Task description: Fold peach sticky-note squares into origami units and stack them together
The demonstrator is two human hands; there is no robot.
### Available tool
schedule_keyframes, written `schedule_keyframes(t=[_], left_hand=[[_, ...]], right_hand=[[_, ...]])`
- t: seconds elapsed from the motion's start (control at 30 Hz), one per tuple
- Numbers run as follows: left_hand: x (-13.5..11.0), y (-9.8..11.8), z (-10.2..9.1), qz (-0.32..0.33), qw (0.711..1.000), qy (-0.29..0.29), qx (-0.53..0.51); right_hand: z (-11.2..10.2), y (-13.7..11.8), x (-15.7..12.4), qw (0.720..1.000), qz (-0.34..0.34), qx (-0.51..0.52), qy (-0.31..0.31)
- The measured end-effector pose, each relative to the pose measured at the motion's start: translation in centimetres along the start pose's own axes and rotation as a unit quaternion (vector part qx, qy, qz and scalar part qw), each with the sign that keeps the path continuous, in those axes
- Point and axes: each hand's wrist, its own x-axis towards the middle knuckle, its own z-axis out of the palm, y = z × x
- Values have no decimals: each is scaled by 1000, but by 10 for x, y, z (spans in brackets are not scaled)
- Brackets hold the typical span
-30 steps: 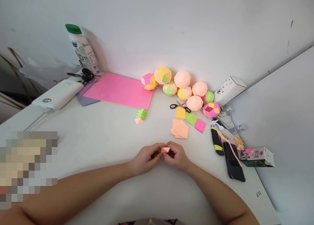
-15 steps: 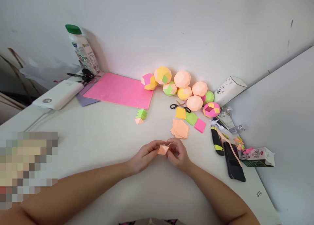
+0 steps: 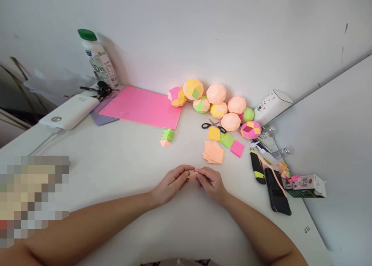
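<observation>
Between my two hands is a small folded piece of peach paper [image 3: 193, 175], mostly covered by fingers. My left hand [image 3: 172, 182] pinches its left side with thumb and fingers. On the other side, my right hand [image 3: 211, 184] grips the right edge, thumb on top and fingers curled under. Beyond the hands lies a loose stack of peach paper squares [image 3: 213, 152]. Further left sit a folded peach paper piece [image 3: 164, 143] and several green folded pieces [image 3: 167, 134] nested in a row.
Behind the squares lie yellow [image 3: 214, 134], green [image 3: 226, 140] and pink paper squares [image 3: 237, 148], and scissors [image 3: 214, 125]. Several faceted paper balls [image 3: 216, 93] line the wall. A pink sheet [image 3: 142, 109] lies left; a utility knife [image 3: 257, 166] and phone [image 3: 277, 191] lie right.
The peach piece has gone from showing a broad raised face to a thin, flatter sliver. My right fingers have shifted, with the thumb now pressing on its upper side.
</observation>
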Motion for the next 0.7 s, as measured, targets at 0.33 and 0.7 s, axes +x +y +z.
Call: schedule_keyframes(t=[0.33,0.7], left_hand=[[2,-3,1,17,999,43,12],[3,0,1,32,997,70,3]], right_hand=[[-1,2,0,988,108,108,-25],[-2,4,-1,985,128,115,-17]])
